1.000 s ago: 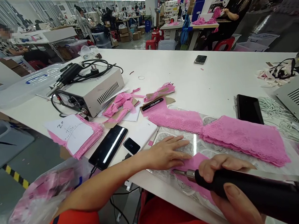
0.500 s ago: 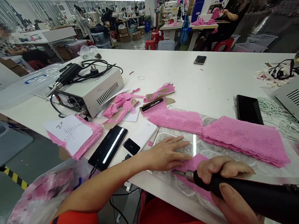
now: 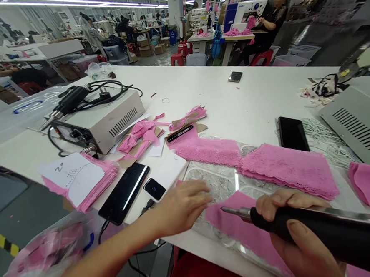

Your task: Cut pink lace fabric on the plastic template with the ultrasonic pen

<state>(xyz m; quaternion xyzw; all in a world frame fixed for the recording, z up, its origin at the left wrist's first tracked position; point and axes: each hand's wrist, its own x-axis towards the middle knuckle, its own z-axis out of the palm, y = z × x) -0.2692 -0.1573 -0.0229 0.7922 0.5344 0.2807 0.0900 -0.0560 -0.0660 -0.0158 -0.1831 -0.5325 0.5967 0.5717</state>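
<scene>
Now: Cutter Poised Over Pink Lace

Right hand [image 3: 299, 240] is clenched around the black heat cutter [image 3: 319, 232], tip at nine o'clock over the pink lace piece [image 3: 240, 225]; left hand [image 3: 183, 205], fingers spread, touches the lace's nine o'clock edge on the clear mat [image 3: 213, 182]

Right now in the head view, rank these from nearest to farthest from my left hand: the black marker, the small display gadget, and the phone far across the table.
1. Small display gadget: just left of the left hand, near the table's front edge.
2. Black marker: farther back, lying on pink lace.
3. Far phone: well across the table, toward its back edge.
</scene>
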